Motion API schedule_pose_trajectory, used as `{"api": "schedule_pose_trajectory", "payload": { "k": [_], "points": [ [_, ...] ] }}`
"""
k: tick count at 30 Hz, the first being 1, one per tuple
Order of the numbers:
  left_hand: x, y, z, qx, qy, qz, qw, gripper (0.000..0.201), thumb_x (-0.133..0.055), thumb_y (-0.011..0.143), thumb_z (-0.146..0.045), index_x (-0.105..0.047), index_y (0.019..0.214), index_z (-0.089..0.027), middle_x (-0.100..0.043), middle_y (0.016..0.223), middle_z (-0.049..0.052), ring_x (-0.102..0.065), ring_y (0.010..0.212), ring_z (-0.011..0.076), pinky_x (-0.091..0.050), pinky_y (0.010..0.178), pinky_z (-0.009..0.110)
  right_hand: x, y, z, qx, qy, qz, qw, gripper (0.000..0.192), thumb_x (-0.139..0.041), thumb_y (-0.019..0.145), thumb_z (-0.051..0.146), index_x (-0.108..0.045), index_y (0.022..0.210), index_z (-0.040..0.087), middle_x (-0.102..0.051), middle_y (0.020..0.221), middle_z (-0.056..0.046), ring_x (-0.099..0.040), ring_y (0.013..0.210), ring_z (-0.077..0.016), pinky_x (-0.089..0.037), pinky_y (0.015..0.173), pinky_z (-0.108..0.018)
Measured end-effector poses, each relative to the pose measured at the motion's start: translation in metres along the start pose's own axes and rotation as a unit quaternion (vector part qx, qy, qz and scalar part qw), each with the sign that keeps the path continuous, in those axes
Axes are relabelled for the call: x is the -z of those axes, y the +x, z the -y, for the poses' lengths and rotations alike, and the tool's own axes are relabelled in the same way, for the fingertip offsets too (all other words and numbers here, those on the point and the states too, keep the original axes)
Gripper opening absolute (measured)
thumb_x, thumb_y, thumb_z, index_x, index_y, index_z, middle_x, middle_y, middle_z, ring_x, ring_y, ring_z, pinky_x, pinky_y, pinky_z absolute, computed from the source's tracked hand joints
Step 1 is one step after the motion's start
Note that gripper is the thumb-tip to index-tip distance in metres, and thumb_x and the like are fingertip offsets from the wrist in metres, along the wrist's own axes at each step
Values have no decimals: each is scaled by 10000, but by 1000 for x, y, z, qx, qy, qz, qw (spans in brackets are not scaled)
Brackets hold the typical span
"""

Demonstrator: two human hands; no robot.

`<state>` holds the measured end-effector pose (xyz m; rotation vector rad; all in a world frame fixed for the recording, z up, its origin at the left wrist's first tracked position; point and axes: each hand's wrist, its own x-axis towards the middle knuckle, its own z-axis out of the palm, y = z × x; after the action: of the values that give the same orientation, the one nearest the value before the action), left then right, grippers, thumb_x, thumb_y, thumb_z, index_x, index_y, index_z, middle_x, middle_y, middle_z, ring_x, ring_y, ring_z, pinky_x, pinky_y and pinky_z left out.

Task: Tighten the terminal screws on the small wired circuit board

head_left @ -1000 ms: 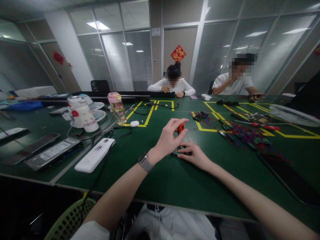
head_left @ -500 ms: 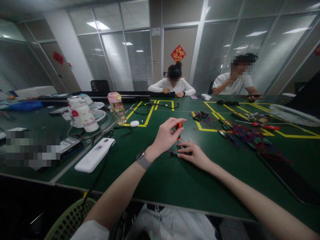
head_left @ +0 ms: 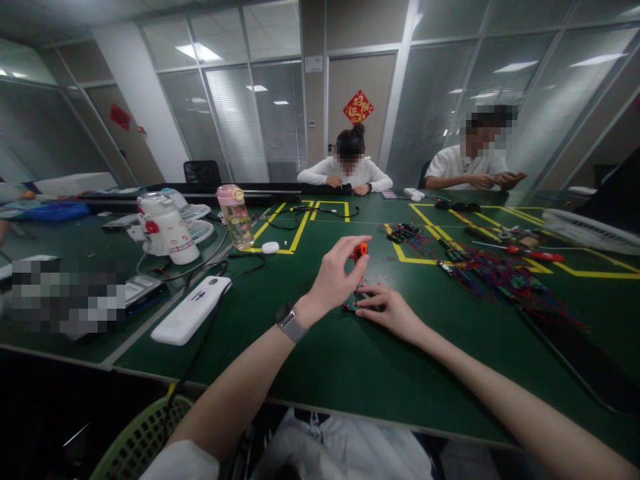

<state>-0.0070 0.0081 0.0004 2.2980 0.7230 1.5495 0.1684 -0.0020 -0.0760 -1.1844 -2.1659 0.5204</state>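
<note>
My left hand (head_left: 336,275) is closed around the orange and black handle of a screwdriver (head_left: 363,249), which stands upright with its shaft pointing down. The screwdriver's tip reaches a small circuit board (head_left: 350,309) lying on the green table (head_left: 320,363). The fingers of my right hand (head_left: 393,311) press on the board's right side and keep it against the tabletop. Part of the board is hidden under those fingers, and the exact spot the tip touches is too small to make out.
To the right lie a heap of boards with red and blue wires (head_left: 505,273) and a red-handled screwdriver (head_left: 535,253). A white handheld device (head_left: 193,310), a pink-lidded bottle (head_left: 234,217) and a white bottle (head_left: 167,227) stand or lie left. Two people sit across the table.
My left hand has shifted and turned slightly about the screwdriver handle, while my right hand stays on the board. Across the table, the person at right has lowered a hand from the face.
</note>
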Motion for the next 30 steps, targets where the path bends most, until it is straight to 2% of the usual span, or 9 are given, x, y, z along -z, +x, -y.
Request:
{"api": "schedule_pose_trajectory", "payload": {
  "k": [4,7,10,13,16,21,23,26,30],
  "points": [
    [-3,0,-1,35,-65,5,997,279,-490,931,-177,-567,1199,-191,-631,1093,74,-631,911,146,-546,746,243,-1,0,-1,-4,6,-5,1000,153,-730,761,316,-777,895,259,-690,1178,-102,-587,1165,-326,-261,1087,-620],
    [-2,1,-2,35,-36,-10,999,240,-555,894,-188,-618,1125,-193,-620,989,51,-615,851,138,-540,716,236,-1,0,-1,-5,9,-5,1000,154,-732,758,321,-779,889,256,-689,1181,-101,-591,1159,-324,-259,1092,-613],
    [2,3,-3,19,2,-13,1000,257,-563,884,-168,-624,1132,-194,-616,1010,56,-600,926,160,-524,836,295,-1,0,-2,-6,10,-5,1000,154,-731,757,322,-779,888,258,-691,1176,-97,-592,1158,-325,-249,1097,-614],
    [3,5,-1,26,-38,10,999,314,-484,920,-140,-584,1211,-207,-614,1142,77,-598,1028,172,-507,904,319,-1,0,-2,-7,9,-4,1000,152,-725,762,326,-780,888,261,-691,1176,-95,-593,1154,-325,-256,1093,-611],
    [3,5,1,48,-77,13,996,299,-500,914,-148,-594,1192,-202,-625,1067,62,-627,887,139,-545,777,263,-1,0,-1,-9,8,-1,1000,147,-722,765,324,-781,885,263,-691,1177,-94,-592,1153,-324,-266,1087,-607],
    [3,4,-1,46,10,-32,998,155,-626,845,-193,-669,994,-189,-561,906,29,-579,779,129,-538,677,243,-1,1,-2,-10,5,2,1000,144,-722,765,321,-780,885,268,-689,1180,-93,-584,1164,-323,-246,1094,-611],
    [4,5,-2,45,8,-24,999,190,-599,868,-207,-657,1049,-194,-580,972,49,-596,850,149,-544,738,274,-1,1,-2,-8,6,3,1000,152,-717,770,323,-778,898,269,-688,1182,-93,-581,1168,-323,-239,1097,-613],
    [3,5,-2,58,-76,17,995,298,-466,938,-178,-588,1208,-217,-606,1155,80,-632,958,160,-553,786,280,-1,0,-2,-8,8,3,1000,155,-709,776,320,-777,906,269,-686,1185,-94,-580,1169,-326,-237,1097,-616],
    [0,3,-2,75,-100,18,992,279,-545,899,-192,-623,1167,-201,-651,1098,74,-660,855,144,-568,642,211,0,0,-1,-6,8,1,1000,154,-712,772,323,-778,901,270,-689,1179,-93,-587,1157,-328,-243,1094,-620]
  ]
}}
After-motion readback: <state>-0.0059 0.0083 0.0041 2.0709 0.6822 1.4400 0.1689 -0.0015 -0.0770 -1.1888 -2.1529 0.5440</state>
